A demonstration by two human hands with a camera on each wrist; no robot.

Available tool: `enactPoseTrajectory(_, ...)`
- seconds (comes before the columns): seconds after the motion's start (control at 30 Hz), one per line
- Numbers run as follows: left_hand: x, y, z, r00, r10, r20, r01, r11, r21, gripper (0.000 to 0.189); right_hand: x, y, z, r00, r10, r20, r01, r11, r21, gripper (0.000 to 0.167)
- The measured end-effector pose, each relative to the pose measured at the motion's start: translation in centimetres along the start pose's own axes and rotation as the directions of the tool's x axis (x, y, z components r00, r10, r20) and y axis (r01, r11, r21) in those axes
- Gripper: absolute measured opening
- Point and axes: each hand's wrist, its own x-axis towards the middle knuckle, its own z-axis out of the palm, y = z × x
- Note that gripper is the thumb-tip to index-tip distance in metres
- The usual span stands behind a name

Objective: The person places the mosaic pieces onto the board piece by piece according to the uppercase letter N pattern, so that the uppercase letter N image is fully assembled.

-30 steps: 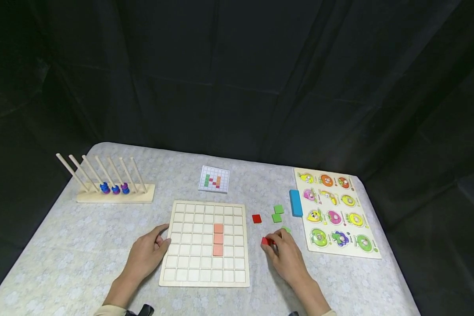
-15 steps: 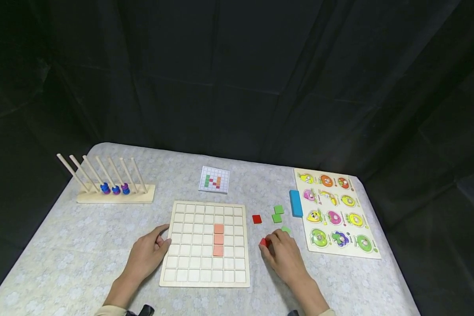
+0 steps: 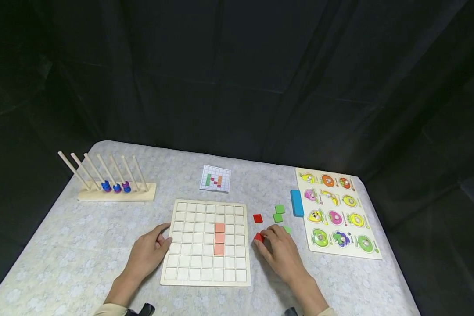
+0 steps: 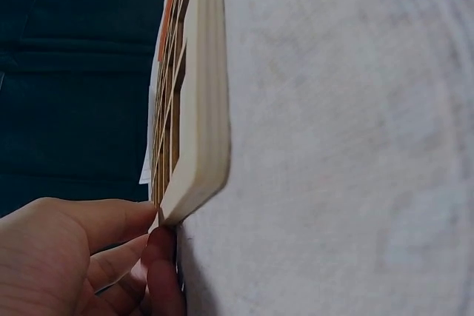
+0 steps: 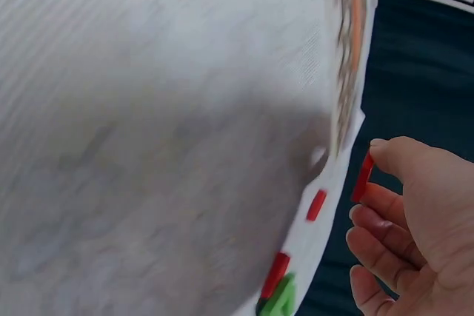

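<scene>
My left hand (image 3: 148,252) holds the left edge of a wooden grid board (image 3: 189,281), thumb and fingers at its rim, as the left wrist view also shows at the board's side (image 4: 211,109). Three orange tiles (image 3: 219,238) sit in one column of the grid. Right of the board, my right hand (image 3: 282,254) pinches a red tile (image 5: 363,177) between thumb and forefinger. Another red tile (image 3: 258,218) lies flat beyond the fingers, near several green tiles (image 3: 278,217). In the right wrist view one more red tile (image 5: 275,275) lies beside the green ones.
A card with a coloured grid pattern (image 3: 215,178) lies behind the board. On the left stands a peg rack (image 3: 116,195) with beaded upright rods. A blue block (image 3: 296,203) borders a fruit puzzle board (image 3: 332,250) on the right. Dark cloth hangs behind the table.
My right hand has shifted slightly left toward the board, carrying the pinched red tile. The left hand stays at the board's edge, and the head view has moved a little.
</scene>
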Motion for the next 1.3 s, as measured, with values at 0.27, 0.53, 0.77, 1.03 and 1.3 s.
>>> enactPoseTrajectory(0.27,0.0,0.0,0.1,1.0,-0.002,-0.007,0.002,1.0,0.018,0.044,-0.3,-2.8,1.0,0.984,-0.175,-0.011,0.176,0.984,0.018,0.021)
enactPoseTrajectory(0.53,0.0,0.0,0.1,1.0,-0.007,-0.005,0.007,1.0,0.02,0.045,-0.8,-5.5,2.7,0.962,-0.262,0.077,0.259,0.965,0.043,0.02)
enactPoseTrajectory(0.77,-0.1,0.0,0.1,1.0,-0.002,-0.012,0.002,1.0,0.019,0.045,-1.0,-6.8,3.5,0.941,-0.33,0.076,0.329,0.944,0.025,0.02)
enactPoseTrajectory(1.03,-0.1,0.1,0.1,1.0,-0.004,-0.015,0.004,1.0,-0.01,0.045,-1.1,-6.9,3.8,0.934,-0.343,0.096,0.344,0.939,0.003,0.021)
enactPoseTrajectory(1.3,-0.1,0.2,0.1,1.0,-0.007,-0.017,0.007,1.0,-0.008,0.045,-1.2,-6.9,4.3,0.922,-0.382,0.063,0.382,0.924,0.005,0.018)
